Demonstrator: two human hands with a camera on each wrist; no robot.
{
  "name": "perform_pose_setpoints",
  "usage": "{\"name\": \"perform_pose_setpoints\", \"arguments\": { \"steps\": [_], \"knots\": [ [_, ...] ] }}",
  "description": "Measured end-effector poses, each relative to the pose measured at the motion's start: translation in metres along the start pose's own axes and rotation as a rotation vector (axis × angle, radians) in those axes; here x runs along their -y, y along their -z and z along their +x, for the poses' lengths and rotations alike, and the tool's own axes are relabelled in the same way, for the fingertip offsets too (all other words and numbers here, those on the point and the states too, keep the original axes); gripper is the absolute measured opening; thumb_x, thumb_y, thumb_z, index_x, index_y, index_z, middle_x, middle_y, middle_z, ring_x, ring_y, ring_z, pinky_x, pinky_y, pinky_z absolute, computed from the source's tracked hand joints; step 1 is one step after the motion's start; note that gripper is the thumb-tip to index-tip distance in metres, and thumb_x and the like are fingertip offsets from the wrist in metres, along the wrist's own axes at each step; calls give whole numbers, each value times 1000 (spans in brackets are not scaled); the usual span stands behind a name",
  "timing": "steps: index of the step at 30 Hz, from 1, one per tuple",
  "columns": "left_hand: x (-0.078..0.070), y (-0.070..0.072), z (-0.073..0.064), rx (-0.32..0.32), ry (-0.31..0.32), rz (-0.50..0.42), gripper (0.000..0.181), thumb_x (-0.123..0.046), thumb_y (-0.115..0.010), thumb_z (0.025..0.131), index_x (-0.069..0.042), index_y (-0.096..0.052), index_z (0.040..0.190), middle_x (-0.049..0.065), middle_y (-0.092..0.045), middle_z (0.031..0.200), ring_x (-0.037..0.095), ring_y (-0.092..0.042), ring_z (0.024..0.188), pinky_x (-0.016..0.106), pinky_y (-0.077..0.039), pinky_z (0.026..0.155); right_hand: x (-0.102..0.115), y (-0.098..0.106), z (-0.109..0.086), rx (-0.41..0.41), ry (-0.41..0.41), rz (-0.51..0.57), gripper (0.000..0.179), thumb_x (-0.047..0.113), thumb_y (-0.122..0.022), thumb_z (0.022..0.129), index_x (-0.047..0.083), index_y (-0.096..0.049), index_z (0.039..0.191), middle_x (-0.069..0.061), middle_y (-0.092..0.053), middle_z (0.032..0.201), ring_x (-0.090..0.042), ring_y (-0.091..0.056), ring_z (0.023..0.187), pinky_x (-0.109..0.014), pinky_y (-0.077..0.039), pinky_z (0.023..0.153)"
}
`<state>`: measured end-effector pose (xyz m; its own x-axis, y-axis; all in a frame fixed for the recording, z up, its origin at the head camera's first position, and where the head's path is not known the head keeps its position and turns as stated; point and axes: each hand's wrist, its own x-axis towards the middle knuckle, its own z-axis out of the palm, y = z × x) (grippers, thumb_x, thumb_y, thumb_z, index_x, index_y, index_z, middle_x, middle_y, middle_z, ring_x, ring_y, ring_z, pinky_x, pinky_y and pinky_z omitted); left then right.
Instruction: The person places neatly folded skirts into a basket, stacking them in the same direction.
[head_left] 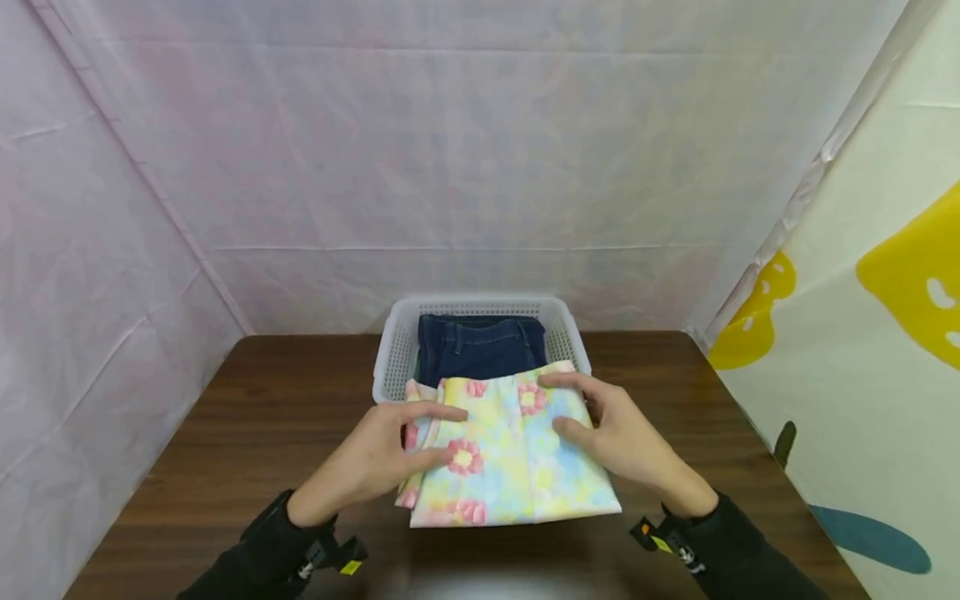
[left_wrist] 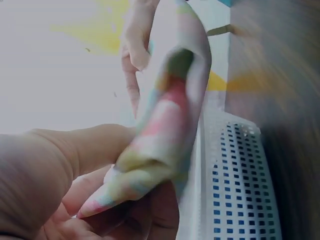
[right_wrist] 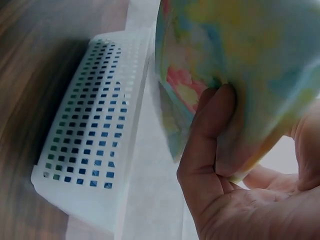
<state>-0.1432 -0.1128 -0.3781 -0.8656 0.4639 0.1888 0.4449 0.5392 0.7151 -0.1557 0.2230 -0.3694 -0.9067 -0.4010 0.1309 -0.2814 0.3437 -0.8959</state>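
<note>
A folded piece of fabric (head_left: 510, 467), pastel yellow, blue and pink with printed flowers, is held up in front of a white plastic basket (head_left: 387, 354). Its left side is gripped by my left hand (head_left: 375, 454), thumb on the near face and fingers behind, as the left wrist view shows. On the right side my right hand (head_left: 630, 437) pinches it the same way. Several layers show at the fabric's left edge. Folded dark blue jeans (head_left: 483, 346) lie inside the basket, their front part hidden behind the fabric.
The basket stands at the back of a dark brown wooden table (head_left: 300, 392). Pale cloth sheets (head_left: 450, 167) hang behind and at the left. A printed sheet (head_left: 847, 350) with yellow shapes hangs at the right.
</note>
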Motion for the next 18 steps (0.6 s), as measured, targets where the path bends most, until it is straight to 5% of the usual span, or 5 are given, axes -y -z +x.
{"name": "perform_pose_setpoints", "arguments": {
  "steps": [2,6,10,13,18],
  "knots": [
    [0,2,1,-3,12,-3,41,-35,-78,91,-44,-64,128,-9,-20,47,9,-19,35,23,-24,36,8,1,0,-11,20,-16,47,7,-66,99,19,-53,143,-12,-63,118,-29,-67,81,-42,-58,61],
    [3,6,6,6,5,-23,41,-35,-75,93,-43,-61,131,-15,-52,54,14,-25,33,25,-28,36,21,5,1,-25,74,-56,48,5,-66,99,14,-52,144,-13,-60,126,-31,-65,79,-41,-57,59],
    [8,8,16,-12,-22,-14,43,-33,-75,94,-44,-60,133,-15,-54,57,17,-30,33,27,-31,36,16,9,11,-20,100,-62,49,7,-65,99,15,-51,145,-11,-56,132,-31,-65,84,-42,-58,61],
    [12,11,24,-38,-23,-1,44,-33,-76,93,-45,-60,132,-6,-35,47,19,-32,33,28,-32,36,2,13,24,-13,91,-37,49,11,-65,100,21,-50,146,-7,-53,134,-30,-66,90,-42,-58,63],
    [15,16,36,-44,6,0,44,-34,-75,93,-46,-60,133,0,-36,44,21,-38,33,31,-37,36,-16,21,41,-9,76,-13,50,19,-67,100,27,-50,146,-3,-49,138,-28,-65,97,-43,-59,66]
  ]
}}
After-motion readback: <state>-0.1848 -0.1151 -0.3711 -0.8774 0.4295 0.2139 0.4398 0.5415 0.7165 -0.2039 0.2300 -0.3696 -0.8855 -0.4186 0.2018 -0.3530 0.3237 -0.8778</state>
